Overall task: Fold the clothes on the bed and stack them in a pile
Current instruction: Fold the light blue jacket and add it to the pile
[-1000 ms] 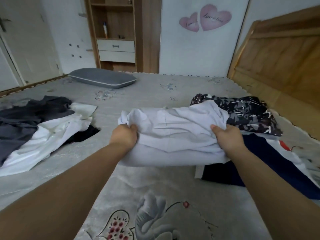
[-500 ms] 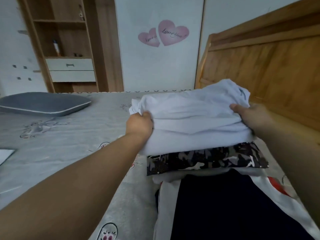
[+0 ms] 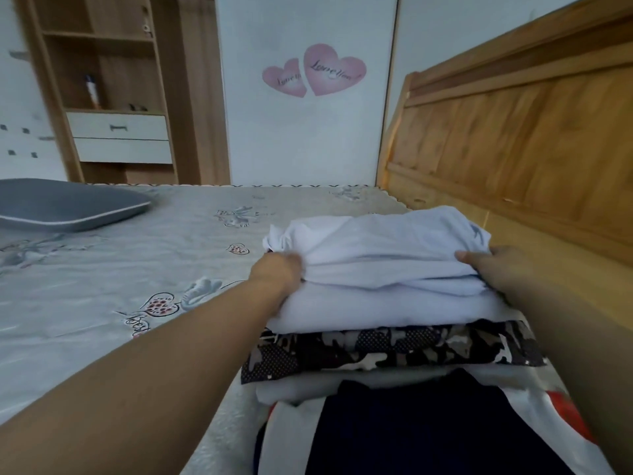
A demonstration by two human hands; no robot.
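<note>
A folded white garment lies on top of a folded black-and-white patterned garment, close to the wooden headboard. My left hand grips its left edge, fingers tucked under the cloth. My right hand holds its right edge, thumb on top. Nearer to me, below the stack, lies a dark navy garment on a white cloth with red patches.
The grey printed bedsheet stretches to the left. A grey pillow lies at the far left. The wooden headboard rises on the right. A wooden shelf unit with white drawers stands behind the bed.
Both hands carried the folded white garment from the middle of the bed to the right and lowered it onto the patterned garment by the headboard. The view turned right with it.
</note>
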